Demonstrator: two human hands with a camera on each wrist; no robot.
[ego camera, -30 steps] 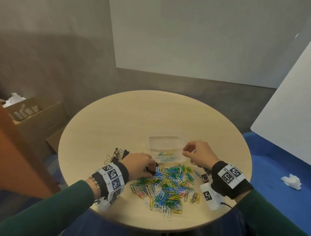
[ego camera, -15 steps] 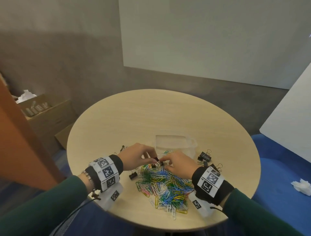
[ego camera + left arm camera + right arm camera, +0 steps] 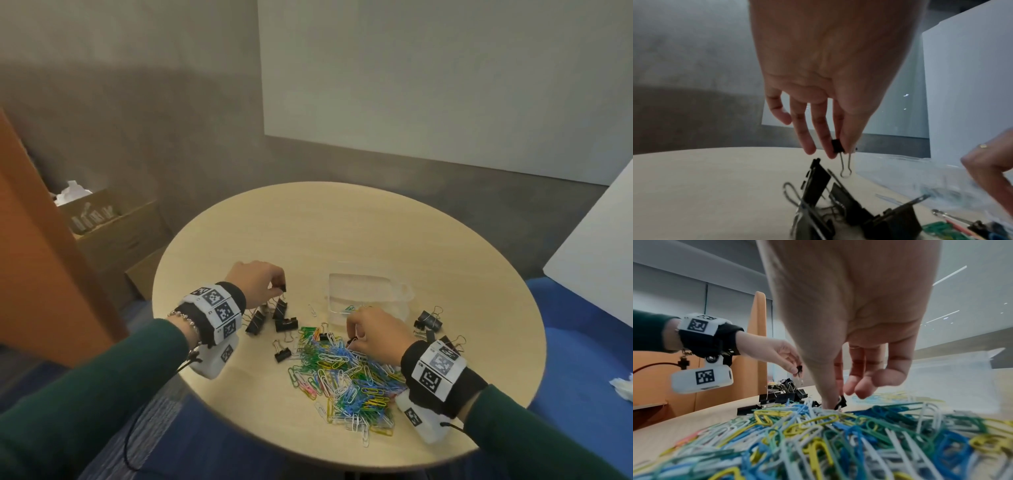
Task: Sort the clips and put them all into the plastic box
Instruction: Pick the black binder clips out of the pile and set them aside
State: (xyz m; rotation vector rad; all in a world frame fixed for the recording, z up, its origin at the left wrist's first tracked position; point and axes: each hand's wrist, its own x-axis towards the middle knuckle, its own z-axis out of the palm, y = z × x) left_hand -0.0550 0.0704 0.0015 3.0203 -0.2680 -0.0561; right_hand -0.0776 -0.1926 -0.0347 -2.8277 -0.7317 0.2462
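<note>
A heap of coloured paper clips [image 3: 346,373] lies near the table's front edge. Behind it stands the clear plastic box [image 3: 368,298] with a few paper clips inside. My left hand [image 3: 260,286] pinches a small black binder clip [image 3: 837,146] between thumb and finger, held just above a group of black binder clips [image 3: 274,320] on the left. My right hand [image 3: 371,330] reaches down into the heap's far edge, thumb and forefinger pinching another small black binder clip [image 3: 841,402]. More binder clips [image 3: 430,322] lie right of the box.
The round wooden table [image 3: 342,233] is bare beyond the box. One binder clip [image 3: 282,353] lies alone left of the heap. An orange panel [image 3: 41,260] and a cardboard box [image 3: 113,226] stand at the left. A crumpled tissue [image 3: 621,387] lies on the blue floor.
My left hand has moved left from the heap with a small binder clip to above the left group. My right hand has stayed at the heap's far edge.
</note>
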